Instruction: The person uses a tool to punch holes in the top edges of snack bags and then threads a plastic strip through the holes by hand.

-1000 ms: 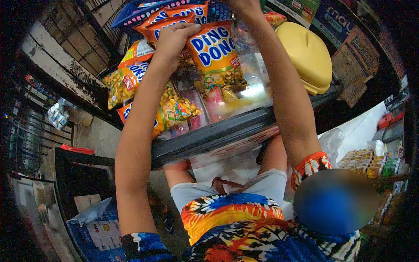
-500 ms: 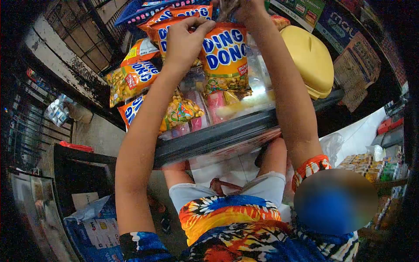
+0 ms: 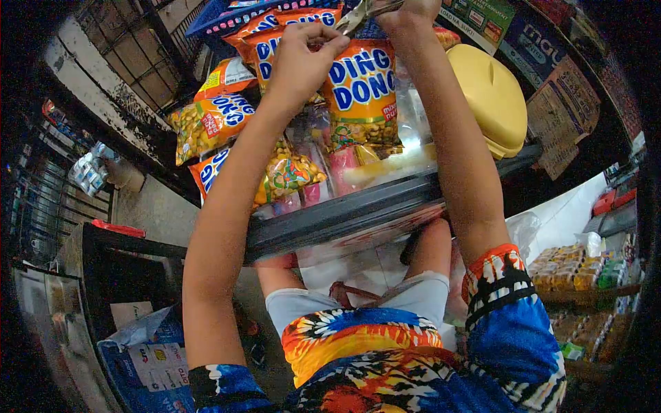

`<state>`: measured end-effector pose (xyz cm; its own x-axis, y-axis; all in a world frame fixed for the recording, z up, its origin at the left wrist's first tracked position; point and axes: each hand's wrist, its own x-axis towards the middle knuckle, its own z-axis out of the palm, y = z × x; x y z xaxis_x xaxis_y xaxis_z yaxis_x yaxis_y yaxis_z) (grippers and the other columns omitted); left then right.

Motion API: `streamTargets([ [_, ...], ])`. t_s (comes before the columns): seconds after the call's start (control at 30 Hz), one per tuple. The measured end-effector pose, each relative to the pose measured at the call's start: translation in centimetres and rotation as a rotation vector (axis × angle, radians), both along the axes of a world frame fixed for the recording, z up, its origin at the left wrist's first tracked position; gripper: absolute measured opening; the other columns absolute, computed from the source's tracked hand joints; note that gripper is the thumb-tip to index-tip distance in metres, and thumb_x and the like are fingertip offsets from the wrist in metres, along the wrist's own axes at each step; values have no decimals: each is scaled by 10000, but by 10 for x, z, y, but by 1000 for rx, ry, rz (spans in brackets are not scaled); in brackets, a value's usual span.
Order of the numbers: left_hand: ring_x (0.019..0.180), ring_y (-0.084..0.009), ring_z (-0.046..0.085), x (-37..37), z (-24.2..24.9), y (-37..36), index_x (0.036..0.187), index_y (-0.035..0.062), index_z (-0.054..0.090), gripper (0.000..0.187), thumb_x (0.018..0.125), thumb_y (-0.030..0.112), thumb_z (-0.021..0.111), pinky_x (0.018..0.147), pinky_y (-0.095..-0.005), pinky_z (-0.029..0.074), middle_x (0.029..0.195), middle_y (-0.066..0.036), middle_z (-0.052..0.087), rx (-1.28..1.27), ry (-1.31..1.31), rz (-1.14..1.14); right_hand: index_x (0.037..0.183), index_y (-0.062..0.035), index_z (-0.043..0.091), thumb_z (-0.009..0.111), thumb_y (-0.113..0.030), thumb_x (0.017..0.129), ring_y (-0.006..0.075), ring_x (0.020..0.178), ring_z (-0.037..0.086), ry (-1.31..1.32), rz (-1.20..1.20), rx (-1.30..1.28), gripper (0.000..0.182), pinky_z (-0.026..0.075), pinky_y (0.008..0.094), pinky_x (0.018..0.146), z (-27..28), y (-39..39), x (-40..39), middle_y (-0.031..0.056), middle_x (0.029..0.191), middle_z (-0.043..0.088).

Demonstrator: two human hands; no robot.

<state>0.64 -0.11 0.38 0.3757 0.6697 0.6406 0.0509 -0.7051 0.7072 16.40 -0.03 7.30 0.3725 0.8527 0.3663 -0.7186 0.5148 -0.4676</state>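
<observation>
An orange Ding Dong mixed nuts snack pack [image 3: 363, 93] stands upright on the glass-topped counter, its printed front facing me. My left hand [image 3: 310, 58] is closed, thumb and forefinger pinched at the pack's upper left corner. My right hand [image 3: 411, 19] is above the pack's right top corner, fingers curled at the frame's upper edge. Beside its fingers shows a grey, shiny strip-like thing [image 3: 357, 19]; I cannot tell its kind. More Ding Dong packs [image 3: 215, 118] lie left of and behind the upright one, partly hidden by my left forearm.
A yellow lidded container [image 3: 486, 100] sits right of my right forearm. Behind the packs is a blue plastic basket [image 3: 206, 22]. The counter's dark front edge [image 3: 344, 215] runs across before me. Packed goods [image 3: 575, 265] fill shelves at the lower right.
The view has shifted slightly, so packs and hands appear a little lower and farther right. My left hand stays at the pack's corner; the grey strip now shows more clearly beside my right hand.
</observation>
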Motion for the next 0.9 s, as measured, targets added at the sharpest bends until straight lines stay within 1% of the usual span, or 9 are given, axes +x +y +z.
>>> streamTargets([
  [0.17, 653, -73, 546, -2, 5, -5, 848, 16, 646, 203, 791, 210, 651, 603, -217, 437, 723, -29, 621, -2, 77, 104, 862, 57, 540, 196, -387, 922, 311, 665, 581, 89, 109, -32, 564, 505, 390, 638, -4, 5, 1, 192, 755, 597],
  [0.27, 628, -69, 533, -1, -1, 0, 832, 9, 648, 216, 785, 220, 652, 588, -215, 427, 695, -21, 613, 14, 93, 209, 865, 57, 537, 259, -422, 907, 300, 681, 587, 108, 79, -96, 555, 506, 397, 647, 0, -5, -12, 190, 762, 601],
  [0.33, 628, -68, 530, -2, -2, 2, 836, 7, 648, 219, 785, 220, 649, 587, -216, 425, 693, -20, 611, -3, 106, 241, 874, 34, 546, 364, -450, 872, 284, 684, 590, 65, 44, -150, 516, 508, 386, 642, 5, -14, -21, 177, 765, 606],
  [0.47, 643, -66, 527, -5, -3, 6, 851, 10, 648, 226, 787, 226, 638, 592, -213, 420, 707, -23, 611, -41, 150, 270, 852, 7, 562, 457, -459, 829, 271, 664, 592, -69, 103, -36, 478, 505, 371, 636, 2, -11, -29, 165, 753, 610],
  [0.57, 618, -122, 556, -3, -2, 4, 804, -10, 641, 230, 752, 214, 658, 588, -269, 428, 677, -77, 620, -116, 53, 161, 830, -48, 572, 509, -384, 824, 161, 566, 548, -252, 194, 103, 342, 468, 269, 543, 0, -6, -28, 55, 676, 593],
  [0.6, 629, -101, 537, -3, 0, 3, 813, -17, 638, 223, 762, 199, 653, 594, -256, 417, 700, -62, 617, -158, 13, 98, 808, -71, 568, 504, -342, 837, 115, 503, 488, -246, 173, 142, 280, 419, 240, 465, 3, -8, -31, 3, 592, 535],
  [0.7, 692, -57, 527, -3, 3, -3, 872, -3, 640, 220, 812, 208, 626, 630, -203, 416, 762, -5, 613, -218, 44, 80, 786, -73, 562, 498, -322, 844, 109, 471, 452, -197, 29, 40, 264, 390, 245, 438, 11, -19, -25, 0, 555, 496],
  [0.77, 703, -62, 536, -5, 2, -1, 879, -5, 639, 226, 812, 211, 629, 643, -201, 422, 772, -14, 617, -258, -1, 16, 797, -64, 563, 464, -324, 857, 120, 477, 459, -136, 68, 127, 284, 392, 250, 446, 10, -9, -6, 12, 572, 502],
  [0.9, 722, -84, 558, -6, -1, 5, 889, -21, 632, 238, 822, 206, 618, 666, -220, 440, 800, -38, 626, -284, 0, 25, 834, -25, 574, 361, -335, 885, 179, 513, 512, -159, -179, 47, 379, 449, 301, 484, 14, -12, 1, 63, 618, 548],
])
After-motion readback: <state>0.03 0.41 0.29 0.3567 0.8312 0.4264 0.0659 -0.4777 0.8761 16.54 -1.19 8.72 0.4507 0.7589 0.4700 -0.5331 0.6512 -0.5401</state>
